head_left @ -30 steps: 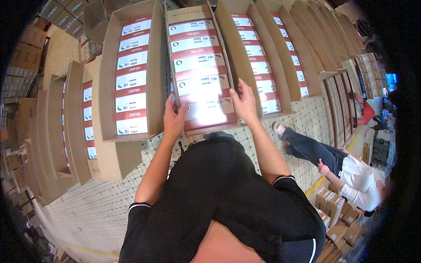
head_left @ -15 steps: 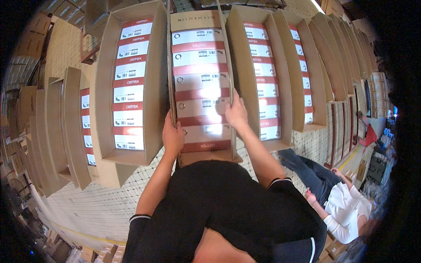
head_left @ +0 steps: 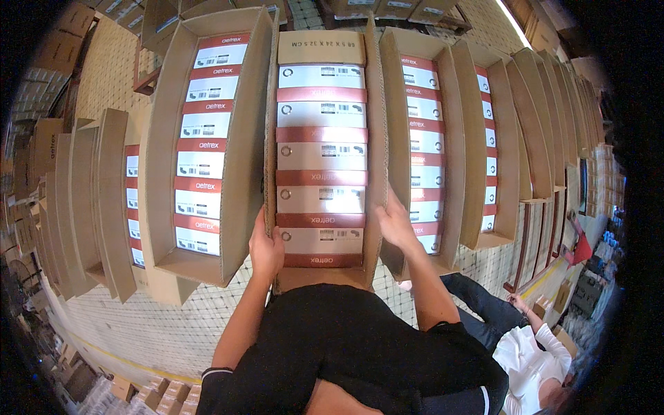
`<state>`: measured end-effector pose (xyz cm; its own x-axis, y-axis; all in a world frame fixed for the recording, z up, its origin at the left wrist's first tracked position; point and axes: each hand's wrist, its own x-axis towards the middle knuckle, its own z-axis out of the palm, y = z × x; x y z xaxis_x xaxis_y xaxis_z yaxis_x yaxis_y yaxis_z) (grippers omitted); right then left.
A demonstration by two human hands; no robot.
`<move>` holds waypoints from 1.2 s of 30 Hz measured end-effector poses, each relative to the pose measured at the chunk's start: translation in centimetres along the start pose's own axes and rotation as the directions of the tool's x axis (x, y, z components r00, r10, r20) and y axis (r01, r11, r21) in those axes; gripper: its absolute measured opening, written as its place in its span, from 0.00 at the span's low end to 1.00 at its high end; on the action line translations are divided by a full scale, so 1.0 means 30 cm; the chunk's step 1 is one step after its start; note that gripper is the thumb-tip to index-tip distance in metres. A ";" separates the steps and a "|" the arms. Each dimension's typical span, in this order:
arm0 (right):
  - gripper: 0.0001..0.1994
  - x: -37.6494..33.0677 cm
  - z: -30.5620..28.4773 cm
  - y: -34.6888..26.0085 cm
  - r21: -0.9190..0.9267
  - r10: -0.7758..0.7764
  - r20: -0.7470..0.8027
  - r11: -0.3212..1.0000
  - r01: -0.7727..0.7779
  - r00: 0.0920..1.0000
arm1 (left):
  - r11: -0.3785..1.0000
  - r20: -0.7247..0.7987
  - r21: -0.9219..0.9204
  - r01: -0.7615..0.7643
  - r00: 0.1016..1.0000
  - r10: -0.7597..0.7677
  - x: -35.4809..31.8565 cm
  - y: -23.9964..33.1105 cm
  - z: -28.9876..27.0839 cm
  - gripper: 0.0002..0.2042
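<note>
A long open cardboard carton (head_left: pixel 325 277) stands upright-walled right in front of me. Inside it a single row of red-and-white shoe boxes (head_left: pixel 321 156) lies end to end, labels facing up. My left hand (head_left: pixel 266 247) is closed round the carton's left wall near the close end, thumb over the top edge and fingers outside. On the opposite wall, my right hand (head_left: pixel 395 220) grips the edge a little farther off, its fingertips partly hidden by the cardboard.
Similar open cartons of shoe boxes flank it, one at left (head_left: pixel 232 256) and one at right (head_left: pixel 449 242). More cartons (head_left: pixel 114 207) line up to both sides. A person in a white top (head_left: pixel 532 360) is at the lower right. A tiled floor (head_left: pixel 166 332) shows behind me.
The carton and both my hands sit lower in the picture, and the view has shifted. My grip on both walls continues. The person at right appears lower.
</note>
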<state>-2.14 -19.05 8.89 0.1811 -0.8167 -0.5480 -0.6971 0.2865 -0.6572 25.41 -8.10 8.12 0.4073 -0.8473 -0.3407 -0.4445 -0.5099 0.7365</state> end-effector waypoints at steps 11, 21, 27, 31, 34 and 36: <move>0.36 0.011 0.046 -0.120 -0.130 -0.115 -0.327 0.989 0.076 0.938 | 0.997 0.011 -0.026 0.073 0.997 -0.073 0.000 -0.001 -0.006 0.26; 0.19 0.829 -0.156 -0.479 0.954 0.112 0.011 0.296 -0.044 0.994 | 0.995 -0.036 -0.008 0.102 0.994 -0.102 -0.010 0.010 0.002 0.24; 0.11 1.266 -0.128 -0.449 0.934 0.353 0.061 0.310 -0.178 0.934 | 0.998 -0.105 0.059 0.036 0.994 -0.030 -0.008 -0.008 0.012 0.25; 0.11 1.300 -0.117 -0.511 0.980 0.525 -0.076 0.194 -0.033 0.848 | 0.999 -0.119 0.047 0.026 0.993 -0.020 -0.002 -0.028 0.026 0.26; 0.12 1.272 -0.161 -0.593 0.975 0.476 -0.154 0.214 0.056 0.866 | 0.996 -0.127 0.083 0.018 0.992 -0.008 -0.012 -0.039 0.027 0.27; 0.12 1.288 -0.251 -0.679 0.949 0.356 -0.200 0.304 0.090 0.913 | 0.997 -0.143 0.083 0.002 0.990 0.010 -0.007 -0.050 0.030 0.26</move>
<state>13.82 -60.21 5.01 -0.2220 -0.7438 -0.6305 0.4627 0.4888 -0.7396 25.27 -7.29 6.55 0.5129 -0.8224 -0.2463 -0.5087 -0.5222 0.6845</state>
